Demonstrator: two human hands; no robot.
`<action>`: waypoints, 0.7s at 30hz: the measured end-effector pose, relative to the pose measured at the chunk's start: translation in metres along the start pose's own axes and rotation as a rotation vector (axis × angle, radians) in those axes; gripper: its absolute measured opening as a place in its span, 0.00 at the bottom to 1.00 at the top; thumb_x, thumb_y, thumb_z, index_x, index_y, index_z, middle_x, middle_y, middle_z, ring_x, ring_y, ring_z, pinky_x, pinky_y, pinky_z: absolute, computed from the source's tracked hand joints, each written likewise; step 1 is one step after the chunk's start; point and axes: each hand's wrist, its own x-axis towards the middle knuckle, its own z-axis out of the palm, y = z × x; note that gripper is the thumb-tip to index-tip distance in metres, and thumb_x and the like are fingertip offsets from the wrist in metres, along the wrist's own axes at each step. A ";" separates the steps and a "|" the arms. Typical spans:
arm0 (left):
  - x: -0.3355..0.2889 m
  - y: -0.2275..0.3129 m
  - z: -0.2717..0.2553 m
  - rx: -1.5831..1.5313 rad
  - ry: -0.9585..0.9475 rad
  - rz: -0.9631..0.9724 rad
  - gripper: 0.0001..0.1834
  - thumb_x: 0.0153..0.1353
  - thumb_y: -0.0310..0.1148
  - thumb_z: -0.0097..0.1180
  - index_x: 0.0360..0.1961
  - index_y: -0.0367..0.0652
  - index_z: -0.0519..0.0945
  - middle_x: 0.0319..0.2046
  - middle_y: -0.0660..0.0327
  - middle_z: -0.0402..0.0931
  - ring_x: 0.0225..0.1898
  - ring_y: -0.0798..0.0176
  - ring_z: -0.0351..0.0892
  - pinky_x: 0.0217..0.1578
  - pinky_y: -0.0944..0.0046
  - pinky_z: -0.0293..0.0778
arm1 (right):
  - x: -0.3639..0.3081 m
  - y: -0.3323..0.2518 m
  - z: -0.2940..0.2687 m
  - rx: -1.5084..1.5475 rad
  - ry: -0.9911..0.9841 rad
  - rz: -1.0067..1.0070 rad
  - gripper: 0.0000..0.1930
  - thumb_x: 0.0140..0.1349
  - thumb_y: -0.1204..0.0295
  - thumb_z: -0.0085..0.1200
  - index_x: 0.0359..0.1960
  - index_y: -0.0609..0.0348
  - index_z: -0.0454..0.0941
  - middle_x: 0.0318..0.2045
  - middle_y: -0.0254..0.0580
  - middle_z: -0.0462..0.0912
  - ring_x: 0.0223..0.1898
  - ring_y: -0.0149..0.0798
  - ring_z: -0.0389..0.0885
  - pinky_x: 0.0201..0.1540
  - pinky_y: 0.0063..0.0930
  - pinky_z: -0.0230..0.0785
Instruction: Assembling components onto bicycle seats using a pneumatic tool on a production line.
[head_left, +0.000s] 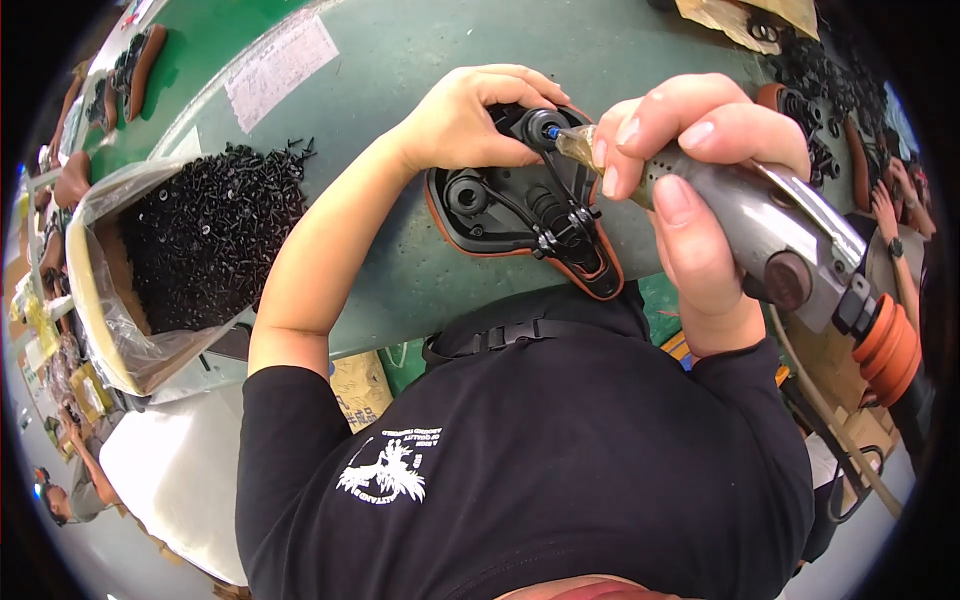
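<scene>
A bicycle saddle (530, 205) with a black underside and a brown rim lies bottom up, its narrow nose pointing toward my body. My left hand (485, 115) is closed around its far, wide end, thumb on the near side and fingers over the far edge. An air screwdriver (760, 220) with a grey metal body and an orange hose fitting is gripped in my right hand (700, 160). Its blue-tipped bit (553, 132) meets a round black elastomer mount (541, 128) on the saddle. Whether a screw sits under the bit is hidden. A second round mount (466, 196) shows at the left.
A plastic-lined box (95, 290) full of black screws (215, 225) stands on the green workbench (385, 45) at left. A printed sheet (282, 72) lies beyond it. More saddles (140, 70) sit far left, and black parts (815, 80) lie far right. Other people are at both edges.
</scene>
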 end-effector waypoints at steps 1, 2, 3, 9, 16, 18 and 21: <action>-0.001 -0.001 0.002 -0.003 0.022 -0.008 0.17 0.43 0.28 0.76 0.35 0.36 0.84 0.50 0.56 0.87 0.54 0.54 0.86 0.57 0.57 0.80 | 0.001 0.003 0.002 0.009 -0.020 0.009 0.14 0.68 0.78 0.54 0.53 0.54 0.69 0.44 0.51 0.78 0.34 0.39 0.80 0.48 0.46 0.77; -0.003 -0.003 0.004 -0.012 0.034 -0.006 0.17 0.43 0.27 0.76 0.35 0.36 0.84 0.50 0.57 0.87 0.54 0.54 0.86 0.57 0.57 0.80 | 0.002 0.005 0.004 -0.023 -0.023 0.035 0.15 0.67 0.79 0.54 0.53 0.54 0.69 0.43 0.51 0.79 0.34 0.39 0.80 0.48 0.46 0.77; -0.004 -0.004 0.007 -0.021 0.045 -0.005 0.17 0.42 0.27 0.76 0.35 0.36 0.84 0.49 0.57 0.87 0.55 0.53 0.86 0.57 0.57 0.80 | 0.003 0.007 0.006 -0.056 -0.027 0.060 0.15 0.66 0.80 0.55 0.52 0.54 0.70 0.43 0.51 0.79 0.33 0.39 0.80 0.49 0.46 0.78; -0.010 -0.014 0.017 -0.040 0.137 -0.006 0.15 0.42 0.28 0.74 0.30 0.39 0.80 0.51 0.58 0.84 0.61 0.50 0.82 0.59 0.55 0.78 | 0.014 0.028 0.011 -0.113 -0.115 0.093 0.12 0.65 0.84 0.53 0.46 0.57 0.69 0.37 0.50 0.80 0.32 0.40 0.80 0.46 0.45 0.78; -0.010 -0.020 0.015 0.016 0.133 -0.023 0.16 0.42 0.31 0.75 0.32 0.39 0.81 0.55 0.57 0.82 0.58 0.52 0.82 0.57 0.56 0.78 | 0.019 0.043 0.014 -0.062 -0.140 0.148 0.10 0.65 0.84 0.52 0.44 0.58 0.69 0.34 0.50 0.81 0.31 0.41 0.80 0.45 0.46 0.78; -0.009 -0.026 0.017 0.070 0.160 0.082 0.18 0.41 0.32 0.75 0.32 0.40 0.81 0.52 0.57 0.83 0.53 0.53 0.83 0.53 0.56 0.79 | 0.018 0.039 0.017 -0.054 -0.093 0.173 0.14 0.66 0.82 0.54 0.51 0.59 0.69 0.44 0.59 0.81 0.33 0.40 0.81 0.46 0.42 0.78; -0.012 -0.017 0.020 0.088 0.200 0.092 0.19 0.41 0.32 0.75 0.34 0.39 0.81 0.47 0.55 0.84 0.50 0.51 0.84 0.52 0.55 0.80 | 0.012 0.026 0.011 -0.090 -0.049 0.191 0.20 0.69 0.78 0.54 0.61 0.58 0.69 0.61 0.70 0.74 0.34 0.38 0.82 0.46 0.38 0.77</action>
